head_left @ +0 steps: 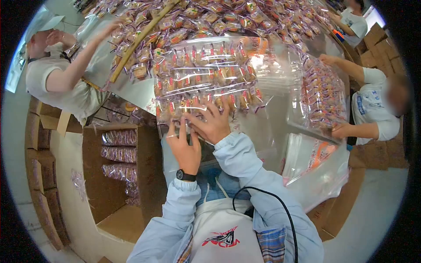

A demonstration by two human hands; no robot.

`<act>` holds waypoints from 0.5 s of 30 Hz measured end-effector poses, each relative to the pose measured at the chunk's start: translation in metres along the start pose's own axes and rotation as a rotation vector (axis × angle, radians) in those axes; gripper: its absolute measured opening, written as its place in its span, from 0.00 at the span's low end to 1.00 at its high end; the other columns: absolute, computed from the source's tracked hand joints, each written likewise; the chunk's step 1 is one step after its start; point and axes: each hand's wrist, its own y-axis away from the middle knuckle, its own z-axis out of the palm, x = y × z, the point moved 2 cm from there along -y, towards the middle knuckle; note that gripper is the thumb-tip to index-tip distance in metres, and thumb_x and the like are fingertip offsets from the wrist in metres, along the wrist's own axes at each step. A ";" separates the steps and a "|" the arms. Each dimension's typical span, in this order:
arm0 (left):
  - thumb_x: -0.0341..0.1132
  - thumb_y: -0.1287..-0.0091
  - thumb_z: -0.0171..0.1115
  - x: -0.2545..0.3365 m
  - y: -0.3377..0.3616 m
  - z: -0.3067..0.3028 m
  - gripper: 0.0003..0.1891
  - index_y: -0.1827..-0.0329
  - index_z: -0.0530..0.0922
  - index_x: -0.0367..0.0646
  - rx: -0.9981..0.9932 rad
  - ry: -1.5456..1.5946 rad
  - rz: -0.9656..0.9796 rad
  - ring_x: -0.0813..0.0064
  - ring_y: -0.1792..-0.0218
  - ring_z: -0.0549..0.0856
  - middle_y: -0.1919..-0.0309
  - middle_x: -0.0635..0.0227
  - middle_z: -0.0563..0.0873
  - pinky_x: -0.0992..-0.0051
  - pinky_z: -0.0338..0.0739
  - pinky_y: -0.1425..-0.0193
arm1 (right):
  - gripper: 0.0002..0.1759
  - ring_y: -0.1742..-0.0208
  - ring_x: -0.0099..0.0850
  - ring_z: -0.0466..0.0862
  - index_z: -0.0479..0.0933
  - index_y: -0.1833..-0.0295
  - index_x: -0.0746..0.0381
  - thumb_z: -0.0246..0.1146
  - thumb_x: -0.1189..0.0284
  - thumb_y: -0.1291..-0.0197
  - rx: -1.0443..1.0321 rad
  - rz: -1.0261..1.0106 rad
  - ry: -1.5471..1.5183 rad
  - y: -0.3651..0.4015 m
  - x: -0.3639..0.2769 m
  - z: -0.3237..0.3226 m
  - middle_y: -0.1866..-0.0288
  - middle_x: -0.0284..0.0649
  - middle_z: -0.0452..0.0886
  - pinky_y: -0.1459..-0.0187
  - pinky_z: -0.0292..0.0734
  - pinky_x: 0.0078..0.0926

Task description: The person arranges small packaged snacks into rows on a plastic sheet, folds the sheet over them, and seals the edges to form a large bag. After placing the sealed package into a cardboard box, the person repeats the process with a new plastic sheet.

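In front of me on the table lies a large clear plastic bag (206, 74) holding three rows of small wrapped cakes (199, 97) in purple-edged wrappers. My left hand (185, 149), with a black watch at the wrist, touches the bag's near edge, fingers stretched out and apart. Close beside it, my right hand (212, 124) rests on the front row with its fingers spread over the wrappers. Neither hand visibly grips anything. The bag's far right part (267, 65) is flat, with orange print on it.
A heap of loose wrapped cakes (228, 19) covers the far table, with a wooden stick (140, 41) across it. A cardboard box (120, 175) with packed bags stands left. Flat plastic bags (309, 153) lie right. A co-worker at right holds another filled bag (322, 90); two other people stand nearby.
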 end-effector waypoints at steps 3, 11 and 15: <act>0.27 0.33 0.70 0.000 -0.001 0.000 0.26 0.30 0.83 0.48 0.063 0.039 -0.037 0.48 0.36 0.76 0.33 0.46 0.77 0.56 0.71 0.31 | 0.28 0.34 0.37 0.79 0.86 0.39 0.39 0.78 0.57 0.49 0.024 0.015 0.047 0.001 0.001 0.008 0.35 0.30 0.82 0.22 0.50 0.71; 0.28 0.33 0.71 -0.009 -0.011 0.004 0.27 0.28 0.80 0.44 0.109 -0.180 0.171 0.42 0.21 0.65 0.22 0.50 0.70 0.45 0.60 0.20 | 0.25 0.31 0.38 0.78 0.84 0.36 0.48 0.72 0.64 0.42 -0.010 0.149 -0.146 -0.009 -0.002 -0.012 0.33 0.34 0.82 0.21 0.52 0.65; 0.27 0.35 0.72 -0.012 -0.014 0.005 0.27 0.30 0.80 0.42 0.068 -0.125 0.189 0.39 0.19 0.62 0.21 0.50 0.69 0.39 0.54 0.17 | 0.26 0.28 0.40 0.77 0.84 0.35 0.48 0.70 0.66 0.42 -0.032 0.127 -0.059 -0.002 -0.001 -0.001 0.31 0.36 0.81 0.23 0.54 0.64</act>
